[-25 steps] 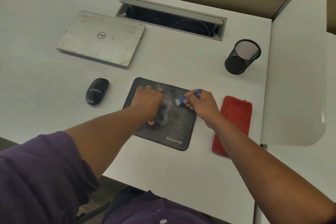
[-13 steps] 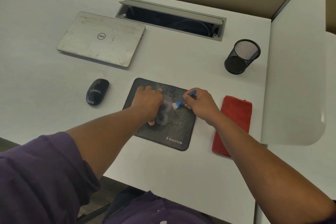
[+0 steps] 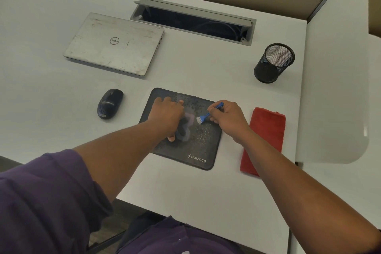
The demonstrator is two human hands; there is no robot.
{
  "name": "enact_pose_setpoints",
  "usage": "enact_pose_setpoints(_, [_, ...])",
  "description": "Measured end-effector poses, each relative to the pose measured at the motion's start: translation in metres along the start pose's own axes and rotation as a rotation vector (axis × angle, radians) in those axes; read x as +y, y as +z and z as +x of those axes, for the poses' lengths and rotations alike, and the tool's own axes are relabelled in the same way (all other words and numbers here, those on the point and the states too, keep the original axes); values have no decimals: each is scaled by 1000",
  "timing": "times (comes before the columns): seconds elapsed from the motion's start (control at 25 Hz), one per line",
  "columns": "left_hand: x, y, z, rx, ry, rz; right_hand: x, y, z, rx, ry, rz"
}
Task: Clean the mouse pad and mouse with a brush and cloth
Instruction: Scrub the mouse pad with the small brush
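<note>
On the white counter (image 3: pixel 206 202) we read "Dell" on the shut laptop (image 3: pixel 115 44). "sounce" is printed on the black mouse pad (image 3: pixel 198 150), which is speckled with crumbs. Our left hand (image 3: pixel 167 116) presses it with flat fingers. A red cloth (image 3: pixel 266 132) lies beside the pad, and the mouse (image 3: pixel 109 103) lies left of it. Our right hand (image 3: pixel 226 116) pinches the blue brush (image 3: pixel 206 115), bristles on the pad.

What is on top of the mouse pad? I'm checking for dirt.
Pale crumbs, the left hand pressing it, brush bristles. Anything under the hand is hidden.
</note>
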State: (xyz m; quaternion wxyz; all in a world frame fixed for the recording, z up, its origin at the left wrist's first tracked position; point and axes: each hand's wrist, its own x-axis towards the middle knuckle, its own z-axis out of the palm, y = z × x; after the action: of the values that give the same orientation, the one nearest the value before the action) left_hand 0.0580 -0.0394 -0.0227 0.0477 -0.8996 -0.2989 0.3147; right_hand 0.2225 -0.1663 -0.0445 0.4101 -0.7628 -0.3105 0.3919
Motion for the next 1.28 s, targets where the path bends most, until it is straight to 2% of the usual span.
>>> enact_pose_setpoints(0.16, [-1, 3, 2, 15, -1, -18, -12, 6, -1, 51, -270, -92])
enact_pose_setpoints(0.24, [0, 3, 3, 13, -8, -18, -17, 10, 0, -67, -385, -311])
enact_pose_setpoints(0.32, [0, 5, 4, 15, -13, -23, -18, 13, -2, -219, -375, -513])
enact_pose_setpoints(0.36, [-1, 6, 4, 19, -15, -29, -18, 13, -3, -258, -356, -528])
enact_pose_setpoints(0.52, [-2, 7, 5, 13, -3, -37, -22, 6, -3, -166, -397, -429])
enact_pose_setpoints(0.68, [-1, 7, 6, 9, -16, -40, -18, 11, -11, -267, -330, -482])
enact_pose_setpoints(0.8, [-2, 7, 7, 8, -9, -36, -15, 8, -16, -217, -344, -416])
enact_pose_setpoints(0.92, [-2, 6, 6, -1, -11, -23, -15, 3, -23, -269, -319, -438])
enact_pose_setpoints(1.08, [-1, 5, 5, 0, -9, -20, -13, 0, -32, -189, -336, -386])
enact_pose_setpoints(1.2, [-1, 4, 5, -9, -5, -13, -10, 2, -39, -227, -311, -378])
enact_pose_setpoints(1.28, [-1, 4, 5, -12, -4, -19, -10, 4, -42, -156, -337, -336])
